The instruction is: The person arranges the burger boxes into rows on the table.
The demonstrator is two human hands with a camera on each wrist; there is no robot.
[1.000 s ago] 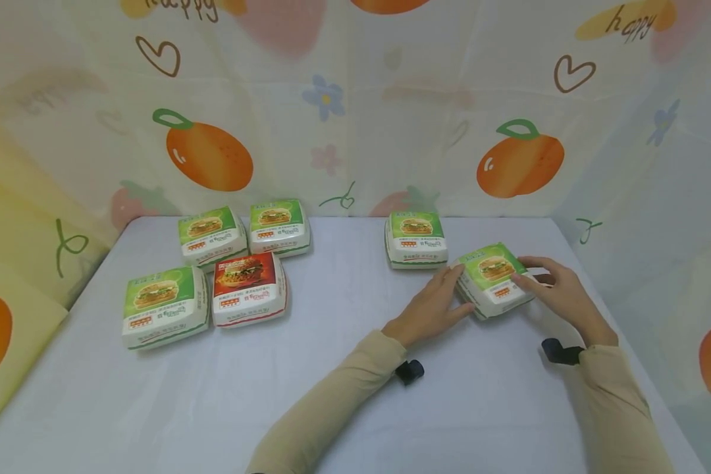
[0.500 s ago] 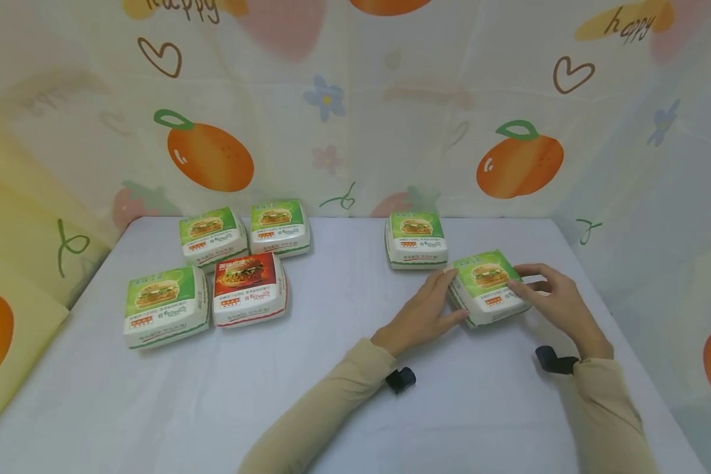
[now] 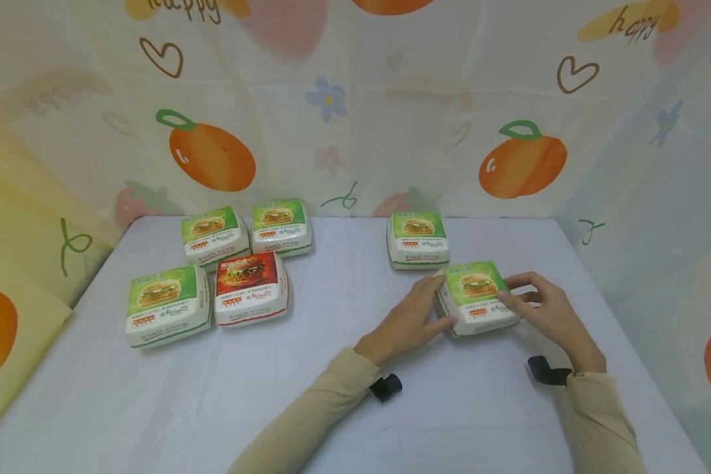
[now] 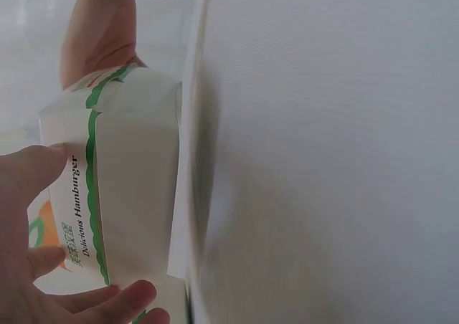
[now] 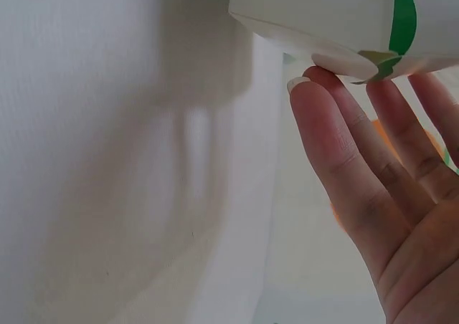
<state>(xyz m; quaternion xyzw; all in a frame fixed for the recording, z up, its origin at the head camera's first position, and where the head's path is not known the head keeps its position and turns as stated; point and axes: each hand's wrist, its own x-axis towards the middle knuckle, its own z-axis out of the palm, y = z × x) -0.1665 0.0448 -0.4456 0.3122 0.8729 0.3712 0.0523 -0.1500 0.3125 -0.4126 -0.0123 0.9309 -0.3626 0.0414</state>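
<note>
A white and green hamburger box point(image 3: 478, 293) sits between both hands on the right half of the table, turned at a slight angle. My left hand point(image 3: 401, 324) holds its left side, thumb near the front corner and fingers farther back. My right hand point(image 3: 548, 313) grips the right side, thumb on the top edge and fingers behind. In the left wrist view the box side point(image 4: 136, 188) reads "Delicious Hamburger". The right wrist view has the box's lower corner point(image 5: 315, 16) above my fingertips. Whether its base touches the table is unclear.
Another green box point(image 3: 419, 240) stands just behind the held one. At left, a red box point(image 3: 251, 289) is grouped with green boxes at front left point(image 3: 168, 306), back left point(image 3: 215, 236) and back point(image 3: 281, 227). A printed cloth point(image 3: 355, 105) hangs behind the white table point(image 3: 308, 395).
Both hands have brought the held box leftward and nearer to me, and it has turned a little straighter. The other boxes stay where they were.
</note>
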